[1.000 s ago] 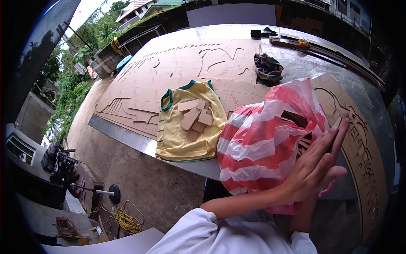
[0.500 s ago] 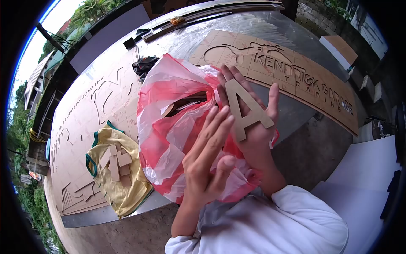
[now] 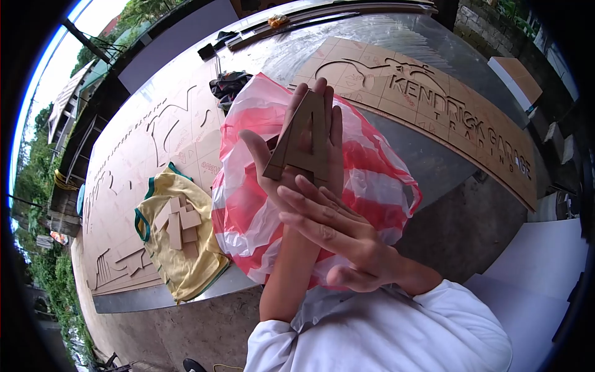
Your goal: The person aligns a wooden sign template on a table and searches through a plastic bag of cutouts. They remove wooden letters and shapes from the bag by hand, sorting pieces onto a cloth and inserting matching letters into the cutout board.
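Greenery (image 3: 59, 291) edges the far left of the frame, and beside it I look down on a metal counter (image 3: 133, 302) carrying a broad brown sheet (image 3: 142, 167) with cut-out shapes. Left of centre, a yellow shirt (image 3: 204, 273) with green trim lies under a heap of small tan blocks (image 3: 176, 226). A bunched dark cloth (image 3: 229, 87) sits toward the upper centre.

Mid-frame, the left hand (image 3: 334, 164) shows me its palm, thumb out to the left, fingers extended behind a brown letter A (image 3: 320, 149) that rests along them; I see nothing pinching it. Just below, the right hand (image 3: 347, 239) reaches across from the right, fingers straight and slightly parted, tips overlapping the letter's foot in my view; whether they touch, I can't tell.

Behind both bulges a striped plastic bag (image 3: 378, 198). My worry is the loose support: a tilted palm or a nudge from the right fingers could send the letter sliding, and the bag's folds could snag its corners.

Farther right lies a cut-out signboard (image 3: 403, 115) reading KENDRICK GARAGE.
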The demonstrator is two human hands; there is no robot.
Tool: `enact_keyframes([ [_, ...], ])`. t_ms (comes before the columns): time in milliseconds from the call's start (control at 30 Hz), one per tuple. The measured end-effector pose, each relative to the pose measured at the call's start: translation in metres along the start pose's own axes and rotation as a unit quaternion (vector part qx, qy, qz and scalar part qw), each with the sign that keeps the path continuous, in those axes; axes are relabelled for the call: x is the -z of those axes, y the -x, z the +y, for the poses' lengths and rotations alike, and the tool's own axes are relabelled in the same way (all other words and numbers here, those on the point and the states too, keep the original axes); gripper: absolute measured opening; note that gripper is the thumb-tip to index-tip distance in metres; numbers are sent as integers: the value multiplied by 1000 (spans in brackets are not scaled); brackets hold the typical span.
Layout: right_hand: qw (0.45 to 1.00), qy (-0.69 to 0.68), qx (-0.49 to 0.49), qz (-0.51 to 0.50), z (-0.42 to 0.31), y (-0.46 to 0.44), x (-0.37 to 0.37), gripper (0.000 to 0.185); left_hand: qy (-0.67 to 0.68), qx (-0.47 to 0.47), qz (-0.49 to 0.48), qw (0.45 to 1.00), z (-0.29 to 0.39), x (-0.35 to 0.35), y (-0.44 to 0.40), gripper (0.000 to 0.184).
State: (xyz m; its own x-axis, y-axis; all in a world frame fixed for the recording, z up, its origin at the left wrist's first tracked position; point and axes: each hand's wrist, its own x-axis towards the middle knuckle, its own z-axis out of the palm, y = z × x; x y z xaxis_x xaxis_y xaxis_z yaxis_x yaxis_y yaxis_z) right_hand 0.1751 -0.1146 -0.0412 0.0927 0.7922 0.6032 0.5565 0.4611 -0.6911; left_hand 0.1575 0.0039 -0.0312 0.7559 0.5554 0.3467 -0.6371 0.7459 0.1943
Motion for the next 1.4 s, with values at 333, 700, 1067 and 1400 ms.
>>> enact_keyframes([
  [333, 907, 413, -80, 30, 54, -28, 45, 79, 24, 30, 31, 999, -4, 4, 11, 95],
  [700, 697, -635, -86, 322, 61, -19, 58, 67, 153, 26, 50, 987, 12, -2, 27, 107],
  [1067, 699, -649, -165, 249, 75, -2, 43, 58, 17, -327, 1, 945, 209, -21, 113, 97],
  [1400, 967, 148, -200, 56, 73, -26, 11, 19, -140, -422, 320, 837, 411, 82, 203, 82],
])
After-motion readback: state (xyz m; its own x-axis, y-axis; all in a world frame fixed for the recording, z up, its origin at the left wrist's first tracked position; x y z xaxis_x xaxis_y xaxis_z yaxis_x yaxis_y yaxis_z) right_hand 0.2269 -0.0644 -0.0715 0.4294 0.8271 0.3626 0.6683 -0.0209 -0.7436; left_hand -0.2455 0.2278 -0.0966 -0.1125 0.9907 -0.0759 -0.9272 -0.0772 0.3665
